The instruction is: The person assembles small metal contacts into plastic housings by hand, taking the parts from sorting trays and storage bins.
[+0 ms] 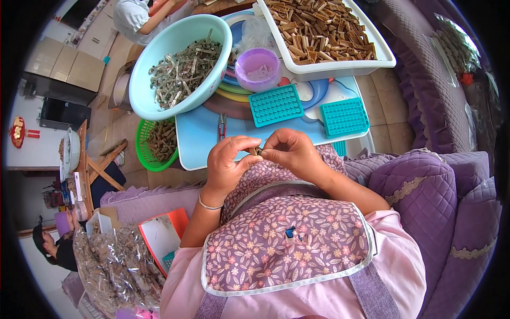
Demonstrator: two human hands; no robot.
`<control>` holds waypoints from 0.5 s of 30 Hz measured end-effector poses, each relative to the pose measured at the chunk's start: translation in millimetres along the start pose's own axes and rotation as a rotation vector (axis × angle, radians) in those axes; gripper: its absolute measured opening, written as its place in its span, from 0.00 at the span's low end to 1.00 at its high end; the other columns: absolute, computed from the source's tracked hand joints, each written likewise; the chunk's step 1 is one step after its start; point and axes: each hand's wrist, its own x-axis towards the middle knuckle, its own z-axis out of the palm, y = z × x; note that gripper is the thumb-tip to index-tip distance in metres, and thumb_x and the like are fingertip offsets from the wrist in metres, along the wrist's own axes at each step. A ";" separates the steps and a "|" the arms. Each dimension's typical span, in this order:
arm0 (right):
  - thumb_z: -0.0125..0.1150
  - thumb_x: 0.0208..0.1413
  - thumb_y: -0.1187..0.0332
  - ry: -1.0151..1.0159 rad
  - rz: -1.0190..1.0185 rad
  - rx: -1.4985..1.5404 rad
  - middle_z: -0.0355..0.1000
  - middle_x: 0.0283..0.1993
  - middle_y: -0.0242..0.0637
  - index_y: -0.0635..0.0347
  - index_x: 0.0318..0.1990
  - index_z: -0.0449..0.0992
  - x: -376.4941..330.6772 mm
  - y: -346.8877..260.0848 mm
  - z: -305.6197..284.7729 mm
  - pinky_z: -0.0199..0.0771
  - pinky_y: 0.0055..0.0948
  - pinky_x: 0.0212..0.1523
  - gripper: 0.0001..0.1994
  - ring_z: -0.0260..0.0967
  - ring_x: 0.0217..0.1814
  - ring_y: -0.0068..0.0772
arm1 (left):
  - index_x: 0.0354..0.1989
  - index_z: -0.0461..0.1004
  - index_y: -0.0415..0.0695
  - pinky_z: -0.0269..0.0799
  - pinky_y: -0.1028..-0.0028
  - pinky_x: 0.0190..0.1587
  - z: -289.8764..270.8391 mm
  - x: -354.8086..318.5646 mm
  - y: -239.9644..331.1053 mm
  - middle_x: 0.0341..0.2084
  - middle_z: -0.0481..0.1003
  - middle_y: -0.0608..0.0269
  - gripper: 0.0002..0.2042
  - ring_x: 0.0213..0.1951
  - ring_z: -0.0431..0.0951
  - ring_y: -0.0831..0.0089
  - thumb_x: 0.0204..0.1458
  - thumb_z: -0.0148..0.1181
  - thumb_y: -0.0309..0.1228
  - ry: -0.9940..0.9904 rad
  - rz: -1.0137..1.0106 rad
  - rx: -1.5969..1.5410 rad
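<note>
Over my lap, at the near edge of the blue table, both hands meet fingertip to fingertip. My left hand [229,159] pinches a small brown piece [254,151] between thumb and forefinger. My right hand [295,152] is closed on the same spot, with something dark at its fingertips; fingers cover most of it. Just beyond my hands lies a teal grid tray [276,106] with rows of small cells, and a second teal tray [344,117] is to its right. Red-handled snips [222,127] lie on the table left of the first tray.
A pale blue basin [139,80] holds clear strips with dark bits. Beside it stand a purple bowl [243,66] and a white bin [340,65] of brown half-tube pieces. A green basket [142,146] sits lower left. Other people are at the far top and left; purple sofa cushions [419,186] are right.
</note>
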 end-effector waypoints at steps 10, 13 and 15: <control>0.63 0.48 0.79 0.098 -0.387 -0.552 0.74 0.33 0.41 0.62 0.37 0.77 -8.0 -14.5 2.9 0.73 0.32 0.35 0.08 0.73 0.35 0.40 | 0.45 0.73 0.39 0.75 0.75 0.46 6.6 -0.9 -2.0 0.39 0.77 0.60 0.14 0.41 0.78 0.74 0.49 0.62 0.18 -0.017 -0.301 -0.471; 0.62 0.49 0.77 0.164 -0.374 -0.430 0.73 0.31 0.42 0.62 0.35 0.77 -6.7 -7.7 4.5 0.72 0.37 0.35 0.05 0.72 0.35 0.45 | 0.48 0.70 0.36 0.73 0.76 0.50 11.8 -4.2 1.7 0.43 0.75 0.61 0.13 0.45 0.76 0.74 0.54 0.57 0.17 0.009 -0.364 -0.639; 0.62 0.50 0.77 0.180 -0.517 -0.467 0.73 0.31 0.41 0.62 0.36 0.77 -3.9 -1.2 6.1 0.72 0.37 0.35 0.06 0.72 0.35 0.44 | 0.49 0.69 0.36 0.72 0.76 0.51 15.5 -7.7 -4.5 0.44 0.75 0.60 0.14 0.47 0.76 0.74 0.54 0.56 0.17 0.019 -0.371 -0.654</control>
